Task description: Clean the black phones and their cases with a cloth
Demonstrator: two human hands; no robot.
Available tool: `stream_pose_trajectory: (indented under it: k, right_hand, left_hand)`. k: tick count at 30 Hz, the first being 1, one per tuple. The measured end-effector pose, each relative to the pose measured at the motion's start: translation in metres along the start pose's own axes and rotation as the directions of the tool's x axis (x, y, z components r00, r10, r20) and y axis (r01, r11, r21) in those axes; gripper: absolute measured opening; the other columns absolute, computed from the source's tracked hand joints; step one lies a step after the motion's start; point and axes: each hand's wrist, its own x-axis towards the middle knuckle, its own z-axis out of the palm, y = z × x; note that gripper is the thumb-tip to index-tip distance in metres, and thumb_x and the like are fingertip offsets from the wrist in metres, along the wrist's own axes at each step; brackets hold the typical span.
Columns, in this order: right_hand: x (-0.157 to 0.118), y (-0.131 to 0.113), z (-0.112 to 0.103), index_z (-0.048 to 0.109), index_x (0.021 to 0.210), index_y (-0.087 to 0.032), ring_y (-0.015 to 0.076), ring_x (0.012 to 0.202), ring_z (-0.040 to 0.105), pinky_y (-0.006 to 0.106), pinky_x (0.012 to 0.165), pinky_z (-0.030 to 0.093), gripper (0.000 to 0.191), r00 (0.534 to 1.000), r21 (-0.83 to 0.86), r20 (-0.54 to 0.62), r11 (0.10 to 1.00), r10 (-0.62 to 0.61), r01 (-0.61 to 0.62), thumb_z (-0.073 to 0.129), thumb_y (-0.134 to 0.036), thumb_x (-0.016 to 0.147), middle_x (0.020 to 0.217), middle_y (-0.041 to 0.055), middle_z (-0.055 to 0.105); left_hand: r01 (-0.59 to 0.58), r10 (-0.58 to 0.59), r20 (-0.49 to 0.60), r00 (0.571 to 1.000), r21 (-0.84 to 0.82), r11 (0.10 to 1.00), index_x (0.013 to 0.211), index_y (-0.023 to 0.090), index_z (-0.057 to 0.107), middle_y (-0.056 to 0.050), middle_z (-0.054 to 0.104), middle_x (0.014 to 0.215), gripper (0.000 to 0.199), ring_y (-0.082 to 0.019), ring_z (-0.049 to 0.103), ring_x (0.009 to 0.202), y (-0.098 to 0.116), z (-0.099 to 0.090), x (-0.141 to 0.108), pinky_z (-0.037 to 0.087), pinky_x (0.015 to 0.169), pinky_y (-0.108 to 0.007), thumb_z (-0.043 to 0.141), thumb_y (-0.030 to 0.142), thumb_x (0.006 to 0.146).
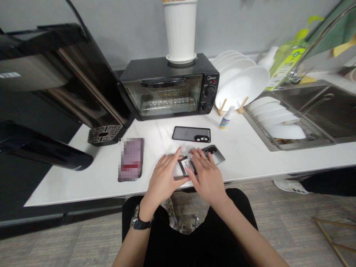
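A small dark flat packet (186, 165) with a white label lies on the white counter in front of me, between my hands. My left hand (163, 175) holds its left side, thumb along the near edge and index finger toward the far edge. Over its right part rests my right hand (208, 175), the thumb on the label and the fingers bent across the far side, covering some of it. A silver-grey phone (218, 155) lies partly behind my right fingers. Beyond the hands is a black-framed phone case (189, 134) with a camera cutout.
Left on the counter (83, 181) lies another phone (132, 157), its screen blurred out. A small spray bottle (225, 119) stands near racked white plates (241, 85). Behind are a toaster oven (167, 94) and a dark drinks machine (83, 74); a sink (319, 129) is at right.
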Motion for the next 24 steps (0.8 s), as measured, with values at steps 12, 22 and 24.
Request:
stream_pose_trajectory:
  k: [12,22,24]
  right_hand:
    - [-0.055,0.04,-0.03,0.034,0.164,-0.026,0.0364,0.159,0.029,0.07,0.124,0.03,0.06,0.999,-0.117,-0.014,0.992,0.042,-0.043,0.048,-0.038,0.107,0.164,0.0072,0.046]
    - [-0.002,0.011,-0.009,0.063,0.139,-0.016,0.04,0.158,0.031,0.068,0.126,0.027,0.056,0.998,-0.037,0.039,0.998,-0.045,0.046,0.055,-0.058,0.102,0.159,0.0113,0.053]
    - [-0.009,-0.01,-0.005,0.059,0.144,-0.015,0.0378,0.158,0.031,0.066,0.127,0.027,0.061,0.99,0.007,0.09,0.994,-0.111,0.111,0.056,-0.058,0.101,0.16,0.0105,0.052]
  left_hand:
    - [0.028,-0.028,0.0,1.0,-0.037,0.999,0.168,0.036,0.015,-0.006,0.067,0.137,0.114,-0.032,0.057,0.129,0.004,-0.003,0.001,0.044,0.114,-0.049,0.089,0.038,0.081]
    - [0.03,-0.03,0.016,0.999,-0.005,1.0,0.169,0.033,0.011,-0.006,0.066,0.142,0.111,-0.031,0.056,0.135,-0.001,0.0,0.0,0.029,0.126,-0.055,0.084,0.039,0.086]
    - [0.02,-0.02,0.011,1.0,0.001,1.0,0.169,0.031,0.012,-0.008,0.065,0.141,0.108,-0.032,0.057,0.132,-0.001,-0.001,-0.001,0.036,0.121,-0.054,0.082,0.033,0.087]
